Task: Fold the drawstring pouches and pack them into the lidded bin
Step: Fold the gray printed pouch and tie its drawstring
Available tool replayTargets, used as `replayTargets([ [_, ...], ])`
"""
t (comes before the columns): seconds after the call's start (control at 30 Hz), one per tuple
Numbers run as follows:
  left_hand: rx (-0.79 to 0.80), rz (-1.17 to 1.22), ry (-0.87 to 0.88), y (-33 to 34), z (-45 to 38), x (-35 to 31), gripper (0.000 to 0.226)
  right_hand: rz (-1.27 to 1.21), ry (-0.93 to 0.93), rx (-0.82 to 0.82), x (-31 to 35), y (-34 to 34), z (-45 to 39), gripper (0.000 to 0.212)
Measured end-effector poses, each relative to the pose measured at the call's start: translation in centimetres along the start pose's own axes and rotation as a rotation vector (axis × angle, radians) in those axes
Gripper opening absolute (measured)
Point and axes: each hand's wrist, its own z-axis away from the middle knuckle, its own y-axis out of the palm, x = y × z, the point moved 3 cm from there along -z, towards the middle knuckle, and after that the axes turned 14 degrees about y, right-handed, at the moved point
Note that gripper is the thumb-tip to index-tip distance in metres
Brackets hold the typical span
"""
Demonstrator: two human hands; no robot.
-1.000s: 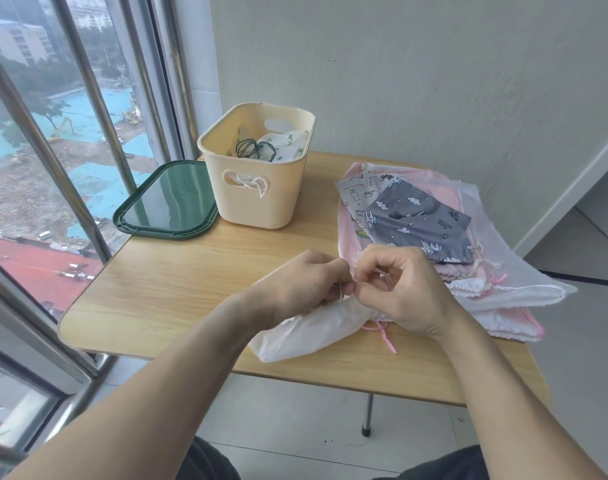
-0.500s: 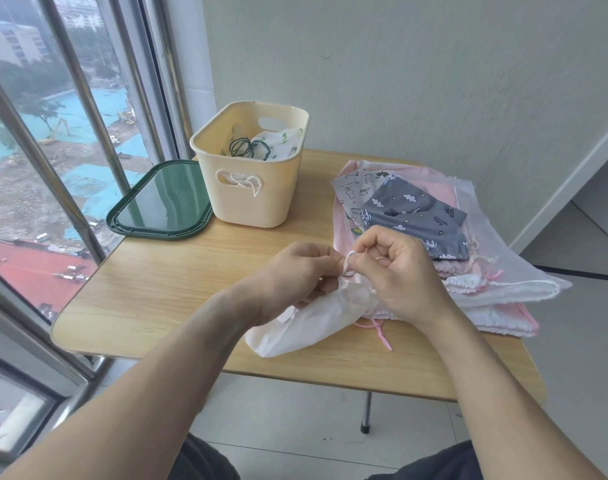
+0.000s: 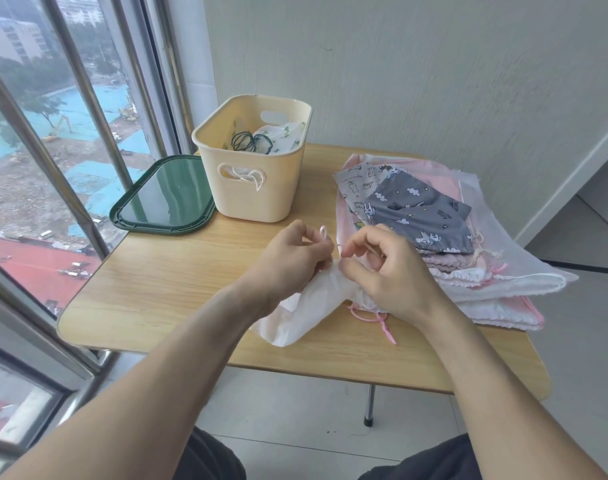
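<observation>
The left hand's fingers (image 3: 316, 252) are curled tight, pinching a pale drawstring (image 3: 323, 234) whose small loop stands up above the knuckles. The right hand's fingers (image 3: 356, 249) are curled too, thumb and forefinger nipping the same cord just right of the loop, with a short taut length running between the two pinches. Both hands meet at the centre of the frame: the left hand (image 3: 288, 261) comes in from the lower left with its back upward, the right hand (image 3: 392, 275) from the lower right, wrist bent and knuckles raised. Under them lies a white pouch (image 3: 302, 313), gathered at its neck and trailing toward the near edge of the tabletop (image 3: 164, 282); a pink ribbon (image 3: 378, 320) pokes out below the right palm. To the right is a pile of pouches (image 3: 468, 271), a grey printed pouch (image 3: 423, 216) on top. Toward the upper centre stands the open cream bin (image 3: 254, 195), with pouches already inside, and its green lid (image 3: 164, 199) lies flat at its left, by the window.
</observation>
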Motion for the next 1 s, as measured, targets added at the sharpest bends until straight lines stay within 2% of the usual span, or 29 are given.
replayTargets([
  [0.23, 0.165, -0.146, 0.215, 0.1, 0.2, 0.1, 0.012, 0.081, -0.056, -0.033, 0.5, 0.0, 0.5, 0.015],
  [0.37, 0.177, -0.206, 0.25, -0.3, 0.1, 0.2, 0.012, 0.068, -0.039, 0.033, 0.1, -0.2, 0.3, 0.016],
  [0.47, 0.136, -0.232, 0.224, -0.4, 0.0, 0.4, 0.009, 0.081, 0.002, 0.095, -0.4, 0.0, 0.0, 0.016],
  [0.67, -0.017, -0.458, 0.231, 0.2, 0.0, -0.1, 0.009, 0.112, 0.067, 0.108, -0.9, 1.1, -0.4, 0.013],
  [0.77, -0.074, -0.65, 0.364, 0.5, 0.1, -0.8, 0.009, 0.119, 0.081, 0.169, -0.8, 1.3, -0.1, 0.015],
  [1.0, -0.151, -0.611, 0.51, 0.8, 0.6, -1.7, 0.005, -0.031, 0.162, 0.17, -0.6, 1.3, -0.1, 0.017],
])
